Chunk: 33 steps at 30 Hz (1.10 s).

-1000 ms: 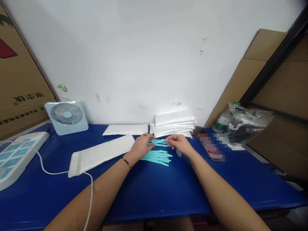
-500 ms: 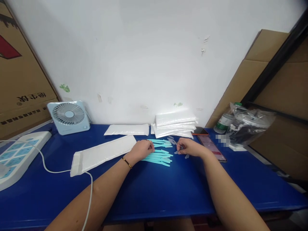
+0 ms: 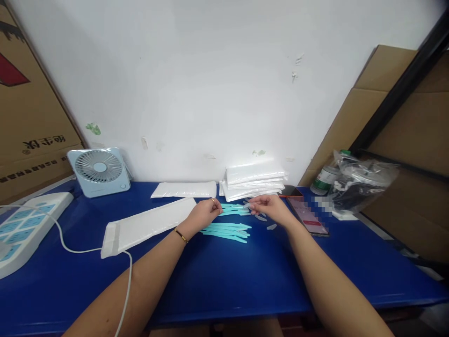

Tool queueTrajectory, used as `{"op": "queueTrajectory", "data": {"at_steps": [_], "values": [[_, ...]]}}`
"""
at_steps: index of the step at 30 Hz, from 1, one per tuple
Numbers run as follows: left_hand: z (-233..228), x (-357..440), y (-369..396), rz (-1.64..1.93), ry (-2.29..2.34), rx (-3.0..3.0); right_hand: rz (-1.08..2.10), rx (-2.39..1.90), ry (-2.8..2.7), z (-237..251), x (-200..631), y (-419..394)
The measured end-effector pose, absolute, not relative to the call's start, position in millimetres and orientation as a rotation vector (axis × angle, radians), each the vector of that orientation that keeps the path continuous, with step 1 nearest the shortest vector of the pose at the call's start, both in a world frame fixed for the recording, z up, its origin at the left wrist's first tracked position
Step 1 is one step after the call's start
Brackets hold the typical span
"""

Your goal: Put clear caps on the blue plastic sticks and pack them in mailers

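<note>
We note left hand [image 3: 206,210] pinching upper turquoise sticks [image 3: 233,208], right hand [image 3: 269,208] pinched narrow on clear sleeve [image 3: 246,206] at their three-o'clock ends, lower turquoise sticks [image 3: 226,230] toward six o'clock, then blue tabletop [image 3: 242,276] to its front edge.

Smooth plastic noted on turquoise sticks [image 3: 226,230]; small pieces [image 3: 271,227] logged as translucent plastic. Glossy, slightly wrinkled film seen on stacked white packets [image 3: 255,175]. Counter [image 3: 263,276] marked smooth, with soft sheen. Fan [image 3: 100,169] housing tagged as smooth plastic. Matt cardboard recorded for printed carton [image 3: 33,105]; wall [image 3: 213,89] listed as matt, scuffed. Clear bag [image 3: 370,182] labelled crinkled, shiny plastic. Bracelet [image 3: 181,235] entered as polished, metal-looking.
</note>
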<state>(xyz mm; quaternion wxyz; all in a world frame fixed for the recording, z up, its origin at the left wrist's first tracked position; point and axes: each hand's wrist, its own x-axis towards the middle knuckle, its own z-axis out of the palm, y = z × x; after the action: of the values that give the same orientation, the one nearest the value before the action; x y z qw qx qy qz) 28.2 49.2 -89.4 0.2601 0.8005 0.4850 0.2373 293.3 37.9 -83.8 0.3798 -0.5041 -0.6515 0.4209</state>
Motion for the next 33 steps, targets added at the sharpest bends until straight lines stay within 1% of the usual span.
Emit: {"op": "queueTrajectory", "data": {"at_steps": [2, 6, 14, 17, 21, 23, 27, 30, 33], "values": [[-90, 28, 51, 0.665, 1.314, 2.140, 1.163, -1.243, -1.566, -85, 291, 39], [-91, 27, 53, 0.699, 1.294, 2.131, 1.193, -1.191, -1.463, -86, 284, 38], [-94, 34, 53, 0.731, 1.247, 2.141, 1.211, -1.166, -1.585, -86, 265, 32], [-97, 37, 54, 0.679, 1.258, 2.194, 1.086, -1.291, -1.736, -83, 270, 32], [-95, 36, 52, 0.685, 1.369, 2.401, 0.685, -1.535, -1.922, -79, 298, 32], [-92, 35, 50, 0.659, 1.324, 2.494, 0.598, -1.638, -2.038, -78, 312, 32], [-86, 37, 45, 0.406, 1.161, 2.597, 0.662, -1.775, -2.200, -79, 321, 32], [-85, 40, 42, 0.298, 1.215, 2.601, 0.783, -1.781, -2.217, -79, 313, 31], [-85, 40, 42, 0.269, 1.283, 2.543, 0.872, -1.784, -2.225, -77, 305, 28]]}}
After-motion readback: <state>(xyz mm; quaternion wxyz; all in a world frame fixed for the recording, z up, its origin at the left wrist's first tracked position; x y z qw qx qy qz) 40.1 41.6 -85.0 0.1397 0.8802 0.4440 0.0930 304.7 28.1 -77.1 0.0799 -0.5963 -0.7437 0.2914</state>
